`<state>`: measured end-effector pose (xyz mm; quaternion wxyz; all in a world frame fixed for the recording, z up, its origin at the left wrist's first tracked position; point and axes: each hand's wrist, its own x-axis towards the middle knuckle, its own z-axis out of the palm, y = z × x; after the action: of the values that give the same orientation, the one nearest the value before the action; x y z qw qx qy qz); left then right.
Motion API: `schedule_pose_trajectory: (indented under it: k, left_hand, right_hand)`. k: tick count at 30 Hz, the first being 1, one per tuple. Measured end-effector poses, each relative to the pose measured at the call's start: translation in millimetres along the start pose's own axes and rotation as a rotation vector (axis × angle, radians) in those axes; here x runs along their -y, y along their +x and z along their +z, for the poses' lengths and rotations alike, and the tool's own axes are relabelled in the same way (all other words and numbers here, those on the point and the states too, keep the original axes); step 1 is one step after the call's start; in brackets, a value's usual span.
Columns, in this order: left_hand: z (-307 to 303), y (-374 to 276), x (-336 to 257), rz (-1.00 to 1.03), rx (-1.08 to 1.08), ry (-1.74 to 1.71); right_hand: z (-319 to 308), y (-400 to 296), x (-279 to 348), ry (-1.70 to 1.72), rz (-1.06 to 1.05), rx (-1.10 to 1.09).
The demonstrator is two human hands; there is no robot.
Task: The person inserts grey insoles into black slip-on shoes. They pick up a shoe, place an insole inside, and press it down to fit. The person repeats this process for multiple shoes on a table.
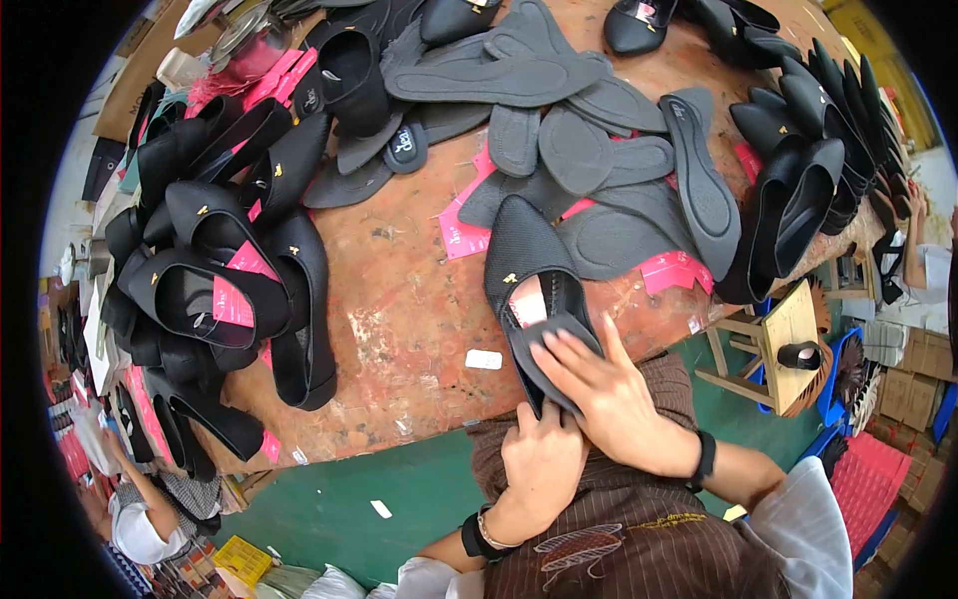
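Observation:
A black pointed flat shoe [528, 243] with a small gold ornament rests at the table's front edge, toe pointing away from me. My left hand [542, 458] grips its heel end, fingers curled at the back rim. A dark grey insole [550, 346] lies partly in the shoe's opening, and my right hand [617, 393] holds it there with the fingers laid across it. The right thumb stretches along the shoe's right side. Ahead of the insole, a pale lining patch [529, 301] shows inside the shoe. The hands cover much of the heel.
Loose grey insoles [509, 78] are heaped beyond the shoe, among pink tags [462, 232]. Black shoes pile up at left [209, 292] and stand in rows at right [786, 202]. A white label [483, 359] lies on the worn table [404, 299]. A wooden stool [789, 348] stands at right.

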<state>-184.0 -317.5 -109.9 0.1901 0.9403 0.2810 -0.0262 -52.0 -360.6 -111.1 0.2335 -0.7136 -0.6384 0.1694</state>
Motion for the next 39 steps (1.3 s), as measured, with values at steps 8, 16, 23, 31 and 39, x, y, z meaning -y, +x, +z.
schedule_pose_trajectory:
  k: [8,16,23,31,39]
  left_hand:
    - [-10,2,0,0.006,0.011,-0.004]
    - [-9,4,0,-0.005,-0.009,-0.039]
    - [-12,4,2,-0.012,-0.001,-0.125]
    - [-20,9,-2,-0.017,0.023,-0.090]
    - [-24,13,-1,0.090,0.069,-0.009]
  right_hand:
    - [0,65,-16,-0.224,0.018,0.067]
    - [7,85,-15,-0.253,0.139,0.204]
    - [3,69,-14,-0.278,0.011,0.046]
    - [14,103,-20,-0.377,0.064,0.224]
    - [22,95,-30,-0.591,-0.113,0.193]
